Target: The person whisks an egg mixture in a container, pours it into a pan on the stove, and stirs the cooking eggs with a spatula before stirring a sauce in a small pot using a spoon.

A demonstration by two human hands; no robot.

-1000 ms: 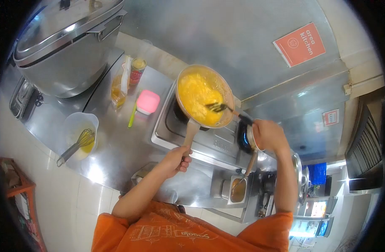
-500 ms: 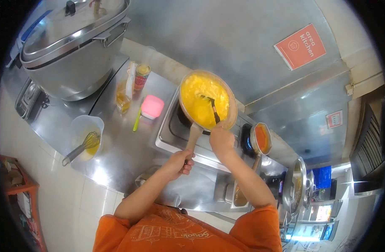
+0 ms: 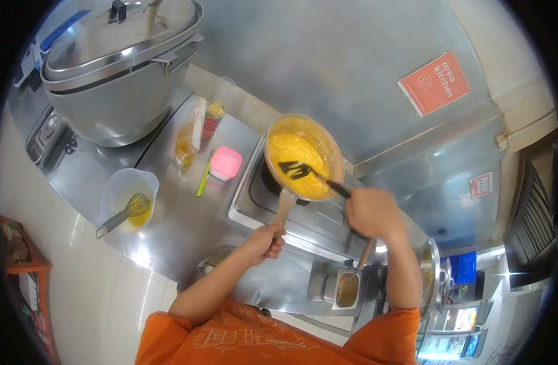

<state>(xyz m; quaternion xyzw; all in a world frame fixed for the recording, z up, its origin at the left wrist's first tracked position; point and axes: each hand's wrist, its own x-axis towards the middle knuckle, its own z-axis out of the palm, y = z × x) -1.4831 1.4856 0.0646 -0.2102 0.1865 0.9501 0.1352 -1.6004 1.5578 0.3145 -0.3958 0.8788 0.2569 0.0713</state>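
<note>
My left hand (image 3: 268, 242) is wrapped round the light-coloured handle of a frying pan (image 3: 335, 146), which sits over the stove (image 3: 248, 204). Soft yellow egg (image 3: 297, 149) covers the bottom of the pan. In my right hand (image 3: 374, 213) is a black slotted spatula (image 3: 296, 169), its fingers closed round the handle. The spatula's head is over the near part of the egg, tilted, with its slots showing. Behind my right hand, a second pan on the stove is mostly hidden, with only its wooden handle (image 3: 366, 250) showing.
Left of the stove stand a pink-lidded container (image 3: 225, 162), a green-handled utensil (image 3: 203, 179), an opened can (image 3: 213, 118) and a bag of yellow contents (image 3: 186, 143). A jug (image 3: 111, 194) holds a whisk (image 3: 133, 208). A large lidded pot (image 3: 118, 109) fills the back left; a metal container (image 3: 347, 288) is near right.
My right hand has drawn right and toward me, lifting the spatula's head up out of the egg. My left hand stays on the pan handle. The egg looks more gathered.
</note>
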